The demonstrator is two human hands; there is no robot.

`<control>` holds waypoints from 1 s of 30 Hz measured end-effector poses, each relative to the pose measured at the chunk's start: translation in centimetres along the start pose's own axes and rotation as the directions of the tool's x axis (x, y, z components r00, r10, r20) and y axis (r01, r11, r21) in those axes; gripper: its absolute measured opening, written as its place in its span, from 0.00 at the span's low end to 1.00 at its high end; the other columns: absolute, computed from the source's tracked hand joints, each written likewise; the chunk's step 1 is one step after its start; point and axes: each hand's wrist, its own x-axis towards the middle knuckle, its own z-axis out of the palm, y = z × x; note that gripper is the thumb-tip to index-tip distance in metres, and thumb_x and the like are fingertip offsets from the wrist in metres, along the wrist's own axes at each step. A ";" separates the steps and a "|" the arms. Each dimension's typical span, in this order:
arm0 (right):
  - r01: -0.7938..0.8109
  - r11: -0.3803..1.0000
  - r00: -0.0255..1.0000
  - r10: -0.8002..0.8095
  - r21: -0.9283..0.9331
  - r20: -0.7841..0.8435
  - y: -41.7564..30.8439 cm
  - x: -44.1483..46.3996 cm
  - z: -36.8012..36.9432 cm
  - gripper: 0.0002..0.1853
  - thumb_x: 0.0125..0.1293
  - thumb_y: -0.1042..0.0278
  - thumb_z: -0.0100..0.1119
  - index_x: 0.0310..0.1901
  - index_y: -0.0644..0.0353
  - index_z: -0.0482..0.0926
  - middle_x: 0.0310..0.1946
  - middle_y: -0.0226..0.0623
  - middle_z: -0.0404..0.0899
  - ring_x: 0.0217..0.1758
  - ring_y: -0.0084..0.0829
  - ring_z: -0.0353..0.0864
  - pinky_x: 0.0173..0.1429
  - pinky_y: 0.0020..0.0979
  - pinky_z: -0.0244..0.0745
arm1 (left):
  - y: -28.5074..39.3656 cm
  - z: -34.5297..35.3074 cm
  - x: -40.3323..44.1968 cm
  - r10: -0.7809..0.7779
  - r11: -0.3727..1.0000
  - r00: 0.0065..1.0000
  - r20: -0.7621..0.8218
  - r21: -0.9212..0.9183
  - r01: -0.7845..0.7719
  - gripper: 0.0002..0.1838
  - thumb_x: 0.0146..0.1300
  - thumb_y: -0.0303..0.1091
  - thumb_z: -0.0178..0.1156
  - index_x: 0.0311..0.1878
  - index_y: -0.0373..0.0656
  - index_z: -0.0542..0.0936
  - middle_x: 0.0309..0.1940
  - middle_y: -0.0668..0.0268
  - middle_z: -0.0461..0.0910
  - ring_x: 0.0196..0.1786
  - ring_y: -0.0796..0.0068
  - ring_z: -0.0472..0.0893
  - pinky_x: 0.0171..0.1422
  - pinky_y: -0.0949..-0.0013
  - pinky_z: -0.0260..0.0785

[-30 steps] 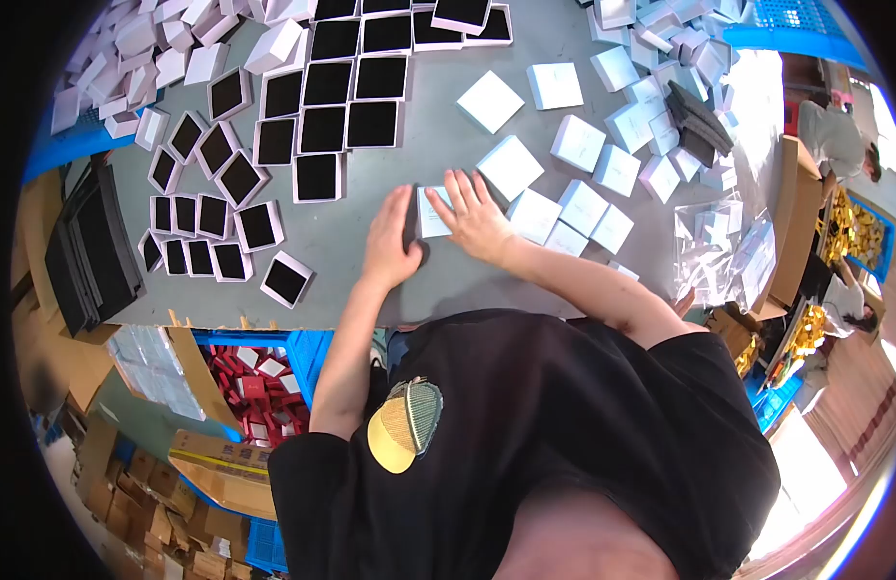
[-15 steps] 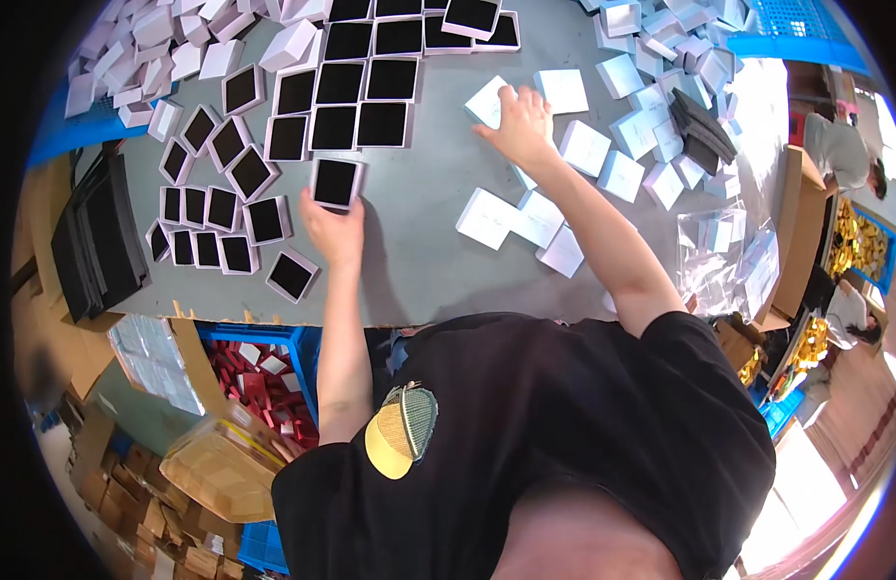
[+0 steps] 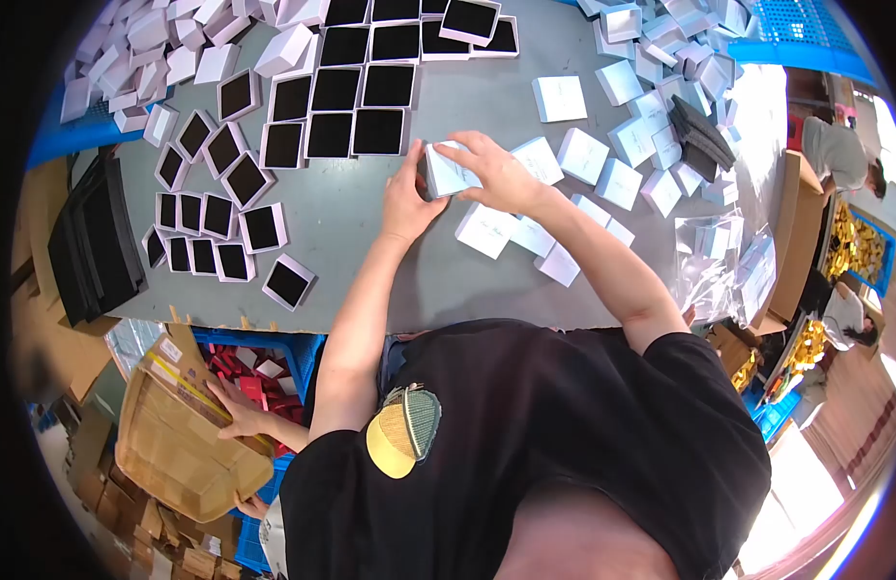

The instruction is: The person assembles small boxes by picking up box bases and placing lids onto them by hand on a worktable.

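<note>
Over the middle of the grey table, my two hands meet at a small white box. My left hand is closed around its left side, thumb low and fingers at the far edge. From the right, my right hand grips the printed white lid on top; the black lining of the box is hidden. Near my right hand lie loose white lids with faint lettering. Left of my left hand, open box bases with black inserts stand in rows, and several more lie scattered.
Piles of white boxes and lids rise at the far corners. Black foam sheets lean at the left edge; dark inserts lie among the right lids. Another person's hand holds a brown tray below left.
My left hand has moved right with the black-lined box base. My right hand has brought a white lid left onto it. At lower left, the other person's brown tray has shifted left.
</note>
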 end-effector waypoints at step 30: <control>-0.202 0.791 0.979 0.169 -0.577 -0.111 -0.2 -2.1 2.6 0.41 0.53 0.62 0.72 0.71 0.50 0.67 0.69 0.47 0.65 0.75 0.47 0.62 0.76 0.50 0.58 | 2.9 -8.2 -7.4 0.293 0.859 0.899 -0.326 0.503 -0.097 0.28 0.56 0.29 0.64 0.62 0.36 0.73 0.59 0.51 0.76 0.61 0.49 0.75 0.68 0.51 0.63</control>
